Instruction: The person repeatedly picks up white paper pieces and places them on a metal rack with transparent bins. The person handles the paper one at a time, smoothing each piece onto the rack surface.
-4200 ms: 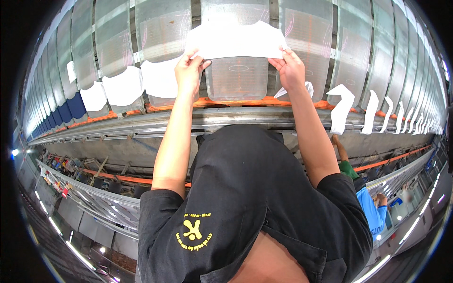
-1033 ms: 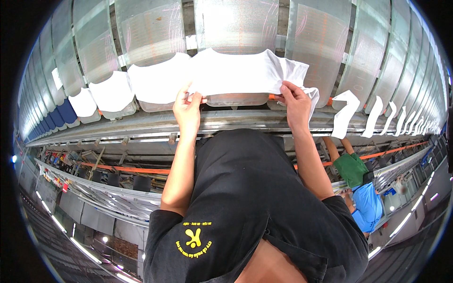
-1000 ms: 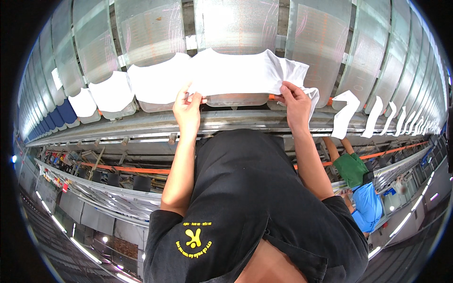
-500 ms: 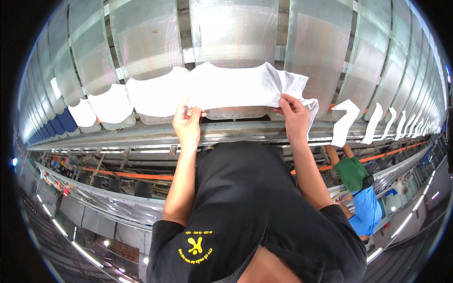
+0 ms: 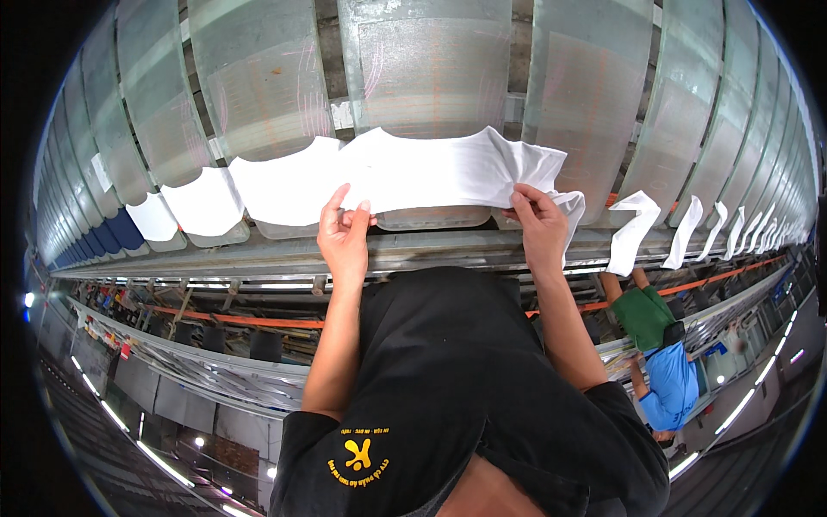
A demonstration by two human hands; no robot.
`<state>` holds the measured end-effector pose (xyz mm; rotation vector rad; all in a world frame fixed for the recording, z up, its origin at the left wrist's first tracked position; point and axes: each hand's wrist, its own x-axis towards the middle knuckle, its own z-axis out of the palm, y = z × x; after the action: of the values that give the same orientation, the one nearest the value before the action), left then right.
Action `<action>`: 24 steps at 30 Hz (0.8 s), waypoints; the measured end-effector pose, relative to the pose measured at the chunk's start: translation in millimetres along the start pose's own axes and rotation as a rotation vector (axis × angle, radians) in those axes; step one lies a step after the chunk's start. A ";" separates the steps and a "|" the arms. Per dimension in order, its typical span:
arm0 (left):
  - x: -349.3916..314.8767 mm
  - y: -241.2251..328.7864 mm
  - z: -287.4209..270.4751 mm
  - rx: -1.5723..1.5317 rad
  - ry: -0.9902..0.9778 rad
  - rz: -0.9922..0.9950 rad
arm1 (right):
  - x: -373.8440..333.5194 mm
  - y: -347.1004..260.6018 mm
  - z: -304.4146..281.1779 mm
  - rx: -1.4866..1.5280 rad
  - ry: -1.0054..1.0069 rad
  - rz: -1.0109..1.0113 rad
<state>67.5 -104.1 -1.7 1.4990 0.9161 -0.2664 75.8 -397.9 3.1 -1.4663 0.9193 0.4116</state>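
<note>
The white cloth (image 5: 439, 172) lies between the two hands across a board (image 5: 428, 86), whose rounded end shows past the cloth's near edge. The right hand (image 5: 543, 228) pinches that edge between thumb and fingers; the left hand (image 5: 345, 237) is at its other end, thumb and index finger apart, and I cannot tell whether it grips the cloth. Between the wrists there is open room above the metal rail (image 5: 435, 252). The cloth is bright and smooth in the middle, its far edge dipping between two points; folds fan out from the pinch, and twisted fabric droops just right of it. Left of the left hand, white pieces (image 5: 204, 205) lie on neighbouring boards, then navy pieces (image 5: 123, 228). Well right of the right hand, narrow white strips (image 5: 631, 234) hang over board ends, near a co-worker (image 5: 671, 383) in blue
</note>
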 end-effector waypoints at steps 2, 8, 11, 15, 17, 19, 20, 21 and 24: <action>-0.4 2.5 0.9 0.045 0.002 -0.007 | -0.6 -1.8 0.5 -0.022 0.001 -0.011; -3.8 3.6 -0.6 0.086 -0.013 0.019 | -2.9 0.7 -2.0 -0.063 -0.025 -0.046; -7.4 3.3 -1.2 0.080 -0.033 0.054 | -4.4 4.4 -5.8 -0.114 -0.051 -0.087; -10.6 2.7 -2.5 0.055 -0.055 0.099 | -5.9 9.8 -8.1 -0.125 -0.053 -0.141; -9.2 -2.7 -5.7 0.135 -0.066 0.182 | -5.7 12.6 -7.4 -0.119 -0.057 -0.193; -6.9 -9.7 -9.7 0.179 -0.068 0.244 | -9.0 9.5 -6.4 -0.129 -0.061 -0.233; -4.3 -9.8 -10.5 0.188 -0.071 0.266 | -9.5 9.5 -6.8 -0.136 -0.069 -0.247; -2.6 -9.7 -11.1 0.196 -0.074 0.288 | -9.0 10.5 -7.7 -0.143 -0.077 -0.261; -3.5 0.1 -12.7 0.215 -0.115 0.231 | -3.0 17.2 -9.5 -0.143 -0.085 -0.277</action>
<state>60.8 -93.7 3.0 1.7527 0.6306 -0.2858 58.7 -404.1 -4.7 -1.6674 0.6179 0.3369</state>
